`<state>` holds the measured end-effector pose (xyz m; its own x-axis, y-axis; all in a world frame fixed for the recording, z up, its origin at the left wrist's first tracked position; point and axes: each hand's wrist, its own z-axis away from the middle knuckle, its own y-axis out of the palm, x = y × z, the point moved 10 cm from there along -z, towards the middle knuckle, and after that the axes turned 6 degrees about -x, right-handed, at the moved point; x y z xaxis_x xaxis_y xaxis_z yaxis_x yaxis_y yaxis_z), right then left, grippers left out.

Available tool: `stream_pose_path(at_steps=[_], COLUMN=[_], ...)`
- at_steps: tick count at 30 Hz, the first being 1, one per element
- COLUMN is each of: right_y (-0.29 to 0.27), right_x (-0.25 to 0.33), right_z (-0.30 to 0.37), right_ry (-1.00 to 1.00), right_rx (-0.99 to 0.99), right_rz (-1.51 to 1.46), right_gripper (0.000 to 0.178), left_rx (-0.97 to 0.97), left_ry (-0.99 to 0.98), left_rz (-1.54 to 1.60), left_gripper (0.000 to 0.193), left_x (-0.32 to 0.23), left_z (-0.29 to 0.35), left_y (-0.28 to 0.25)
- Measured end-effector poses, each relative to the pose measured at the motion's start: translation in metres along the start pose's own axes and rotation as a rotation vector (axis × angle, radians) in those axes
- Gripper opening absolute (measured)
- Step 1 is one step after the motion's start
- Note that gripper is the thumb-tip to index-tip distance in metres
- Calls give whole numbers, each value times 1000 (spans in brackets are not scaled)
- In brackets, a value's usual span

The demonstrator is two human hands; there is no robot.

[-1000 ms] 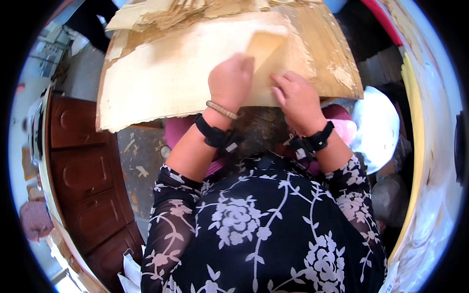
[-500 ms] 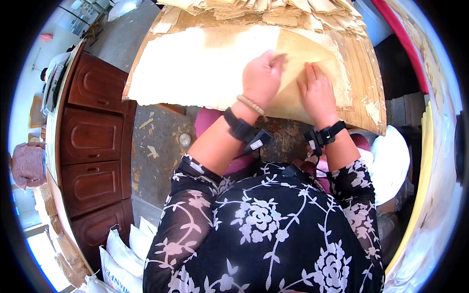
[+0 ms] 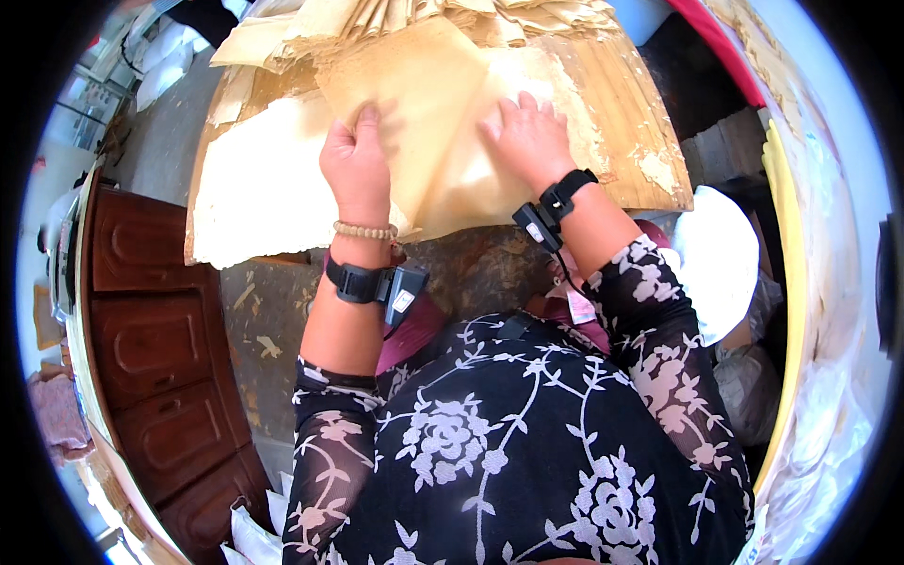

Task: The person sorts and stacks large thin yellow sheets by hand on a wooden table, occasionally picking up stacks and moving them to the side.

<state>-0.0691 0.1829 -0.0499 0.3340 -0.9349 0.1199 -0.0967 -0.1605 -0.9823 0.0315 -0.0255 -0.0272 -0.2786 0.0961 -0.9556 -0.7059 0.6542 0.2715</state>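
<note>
A thin, translucent tan sheet (image 3: 400, 71) is lifted and spread at a slant over the wooden board. My left hand (image 3: 356, 169) has its thumb and fingers pinched on the left edge of this sheet. To the right, my right hand (image 3: 532, 141) rests with fingers spread on the paler sheets (image 3: 273, 174) that cover the board, beside the tan sheet's right edge. Those pale sheets are glaring in the sunlight, so their layers cannot be told apart. Dark straps with small boxes sit on both wrists.
Folded tan sheets (image 3: 377, 19) are piled along the far edge of the wooden board (image 3: 612, 104). Dark red cabinets (image 3: 155, 344) stand at left. A white bag (image 3: 716, 264) is at right, by a yellow edge (image 3: 786, 282). Scraps litter the floor (image 3: 273, 320).
My left hand has moved left, and the tan sheet, earlier flat at the right, is now raised and swung toward the far left. My right hand's fingers have spread. The whole view has shifted.
</note>
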Motion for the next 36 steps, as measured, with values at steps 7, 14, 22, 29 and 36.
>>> stream_pose_path(at_steps=[7, 14, 22, 29, 36], right_y=[28, 31, 25, 45, 44], right_x=[44, 50, 65, 60, 42], right_z=[13, 15, 27, 108, 86], right_ry=[-223, -203, -257, 52, 568], right_rx=[-197, -124, -49, 495, 314], right_rz=[-294, -82, -64, -1675, -1634], right_gripper=[63, 71, 63, 58, 52], left_rx=[-5, -306, -37, 789, 703], left_ry=[-12, 91, 761, 814, 866], left_rz=[-177, 17, -583, -231, -768], left_gripper=[18, 23, 26, 18, 21], left_x=[5, -37, -140, -108, -30], left_z=[-14, -58, -37, 151, 134], left_y=[-4, -89, -16, 66, -13])
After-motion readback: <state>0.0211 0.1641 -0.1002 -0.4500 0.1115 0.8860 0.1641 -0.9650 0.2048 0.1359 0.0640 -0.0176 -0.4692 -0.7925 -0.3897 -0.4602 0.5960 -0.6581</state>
